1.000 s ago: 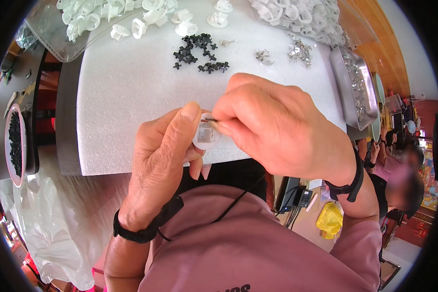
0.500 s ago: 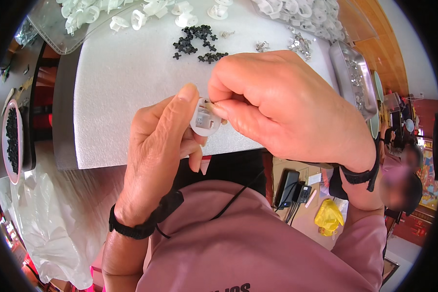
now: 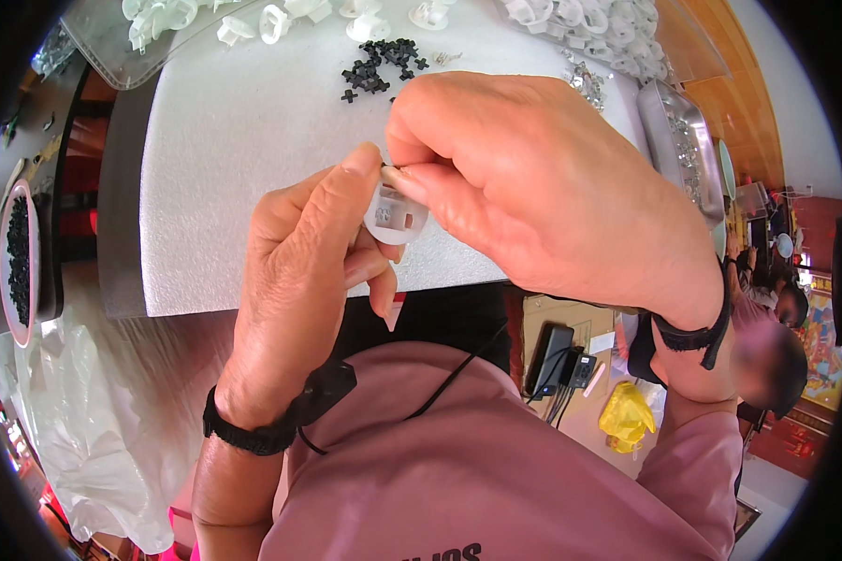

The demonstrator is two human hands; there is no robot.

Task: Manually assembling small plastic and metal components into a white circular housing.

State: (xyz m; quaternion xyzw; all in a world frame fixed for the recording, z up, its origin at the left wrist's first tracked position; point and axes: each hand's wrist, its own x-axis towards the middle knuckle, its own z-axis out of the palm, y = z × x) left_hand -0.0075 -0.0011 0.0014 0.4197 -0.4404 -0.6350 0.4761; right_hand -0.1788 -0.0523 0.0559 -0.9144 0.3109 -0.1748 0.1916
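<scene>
Since one second ago, the right hand (image 3: 543,178) has been closed in on the upper rim of the white round part (image 3: 396,224), and a cluster of small metal pieces has been hidden behind that hand. At far left, small black pieces (image 3: 18,257) are held in a pale oval dish (image 3: 22,334). The part is gripped by the left hand (image 3: 299,234) above the near edge of the white foam board (image 3: 220,187). Black cross-shaped pieces (image 3: 370,79) are scattered beyond. Right thumb and forefinger are pinched together; whether anything is caught between cannot be told. Far right: metal tray (image 3: 660,126).
</scene>
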